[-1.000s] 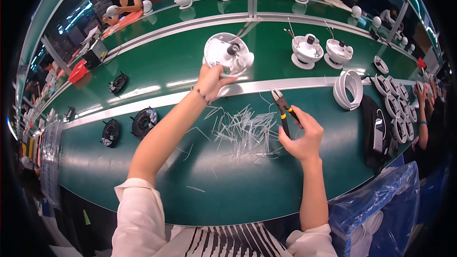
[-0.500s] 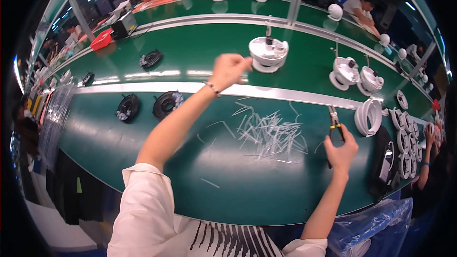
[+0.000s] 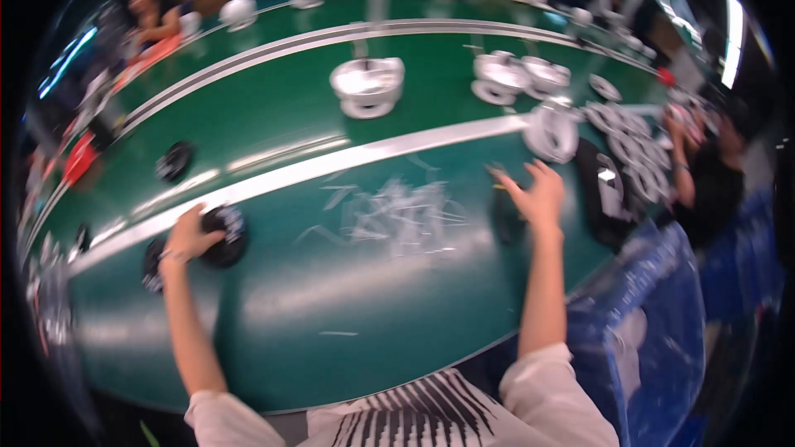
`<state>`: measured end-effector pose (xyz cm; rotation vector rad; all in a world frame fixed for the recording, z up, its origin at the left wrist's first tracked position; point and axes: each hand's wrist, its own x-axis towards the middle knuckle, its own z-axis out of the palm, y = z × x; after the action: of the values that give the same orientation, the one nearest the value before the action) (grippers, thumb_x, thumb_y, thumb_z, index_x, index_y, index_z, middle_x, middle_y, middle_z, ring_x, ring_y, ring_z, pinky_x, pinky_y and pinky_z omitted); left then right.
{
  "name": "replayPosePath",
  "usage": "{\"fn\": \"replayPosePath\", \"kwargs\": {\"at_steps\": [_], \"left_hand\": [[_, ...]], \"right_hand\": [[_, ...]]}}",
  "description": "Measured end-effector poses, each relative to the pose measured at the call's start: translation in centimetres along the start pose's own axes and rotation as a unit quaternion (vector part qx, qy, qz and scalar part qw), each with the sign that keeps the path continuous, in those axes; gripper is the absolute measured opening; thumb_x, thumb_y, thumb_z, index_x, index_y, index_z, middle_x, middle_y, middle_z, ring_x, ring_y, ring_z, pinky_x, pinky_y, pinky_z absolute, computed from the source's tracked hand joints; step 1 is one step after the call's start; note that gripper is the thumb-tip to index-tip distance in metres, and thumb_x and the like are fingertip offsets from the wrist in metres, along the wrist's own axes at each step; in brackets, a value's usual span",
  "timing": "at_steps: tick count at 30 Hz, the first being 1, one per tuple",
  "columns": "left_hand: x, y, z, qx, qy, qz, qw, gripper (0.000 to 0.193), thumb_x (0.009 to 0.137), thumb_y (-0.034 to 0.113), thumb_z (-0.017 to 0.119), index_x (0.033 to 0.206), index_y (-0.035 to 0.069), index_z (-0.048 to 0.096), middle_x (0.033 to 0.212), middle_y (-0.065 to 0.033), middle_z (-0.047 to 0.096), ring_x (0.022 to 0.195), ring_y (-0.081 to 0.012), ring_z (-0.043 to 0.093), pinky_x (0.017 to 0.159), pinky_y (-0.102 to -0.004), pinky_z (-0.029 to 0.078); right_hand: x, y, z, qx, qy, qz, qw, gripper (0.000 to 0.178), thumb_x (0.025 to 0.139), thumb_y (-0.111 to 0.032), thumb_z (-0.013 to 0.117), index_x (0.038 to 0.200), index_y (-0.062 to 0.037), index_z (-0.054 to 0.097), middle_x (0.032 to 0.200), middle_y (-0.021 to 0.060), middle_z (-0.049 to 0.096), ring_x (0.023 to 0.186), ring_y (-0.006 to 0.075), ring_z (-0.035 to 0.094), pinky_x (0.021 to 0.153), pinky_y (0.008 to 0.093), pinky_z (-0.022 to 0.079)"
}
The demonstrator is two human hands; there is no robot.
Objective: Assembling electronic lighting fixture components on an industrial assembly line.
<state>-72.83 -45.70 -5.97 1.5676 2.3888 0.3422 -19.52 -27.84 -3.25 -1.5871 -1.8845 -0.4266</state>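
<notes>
At the green workbench [image 3: 397,306], my wide-spread left hand [image 3: 190,238] reaches a black ring-shaped component [image 3: 229,247], seemingly needing a rim grip.

Disc [image 3: 228,247]: black, round, placed at left on the green worktop [image 3: 331,372]. Pale bluish parts show at its upper rim. The left hand [image 3: 190,236] overlaps its left side (blur obscures the grip). Second disc [image 3: 151,266]: black, just left of the first, partly covered by the same hand. Pliers [image 3: 500,189]: dark handles, yellow band, nose directed away from the wearer, positioned at the right hand [image 3: 540,199]; whether gripped cannot be determined.
</notes>
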Motion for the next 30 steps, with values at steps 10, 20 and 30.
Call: {"fn": "replayPosePath", "kwargs": {"at_steps": [10, 20, 30], "left_hand": [[-0.1, -2.6, -1.4, 0.021, 0.031, -0.029, 0.999, 0.048, 0.057, 0.037, 0.071, 0.079, -0.003, 0.055, 0.069, -0.0163, 0.059, 0.069, -0.0301, 0.058, 0.065, -0.0347, 0.046], [0.9, -0.9, -1.5, -0.329, -0.025, 0.027, 0.944, 0.015, 0.074, 0.008, 0.06, 0.083, -0.002, 0.052, 0.067, -0.0017, 0.055, 0.055, -0.0077, 0.052, 0.041, -0.022, 0.044], [0.6, 6.0, -2.0, -0.654, 0.03, 0.038, 0.755, 0.019, 0.084, 0.018, 0.053, 0.093, 0.002, 0.054, 0.08, -0.0041, 0.059, 0.068, -0.009, 0.056, 0.06, -0.021, 0.045]], "right_hand": [[7.9, 4.9, 2.6, -0.08, 0.018, 0.155, 0.984, 0.045, 0.066, -0.036, 0.066, 0.097, -0.0039, 0.059, 0.1, 0.0123, 0.057, 0.101, 0.0292, 0.047, 0.088, 0.0437, 0.032], [9.0, 2.8, 0.2, -0.117, -0.131, 0.202, 0.963, 0.022, 0.064, -0.027, 0.068, 0.081, -0.0138, 0.067, 0.085, 0.0117, 0.063, 0.085, 0.0265, 0.06, 0.076, 0.0355, 0.046], [7.6, -3.3, -8.1, 0.071, -0.061, 0.073, 0.993, 0.016, 0.069, -0.01, 0.063, 0.083, -0.0015, 0.064, 0.071, 0.0135, 0.063, 0.065, 0.0221, 0.062, 0.061, 0.0296, 0.047]]}}
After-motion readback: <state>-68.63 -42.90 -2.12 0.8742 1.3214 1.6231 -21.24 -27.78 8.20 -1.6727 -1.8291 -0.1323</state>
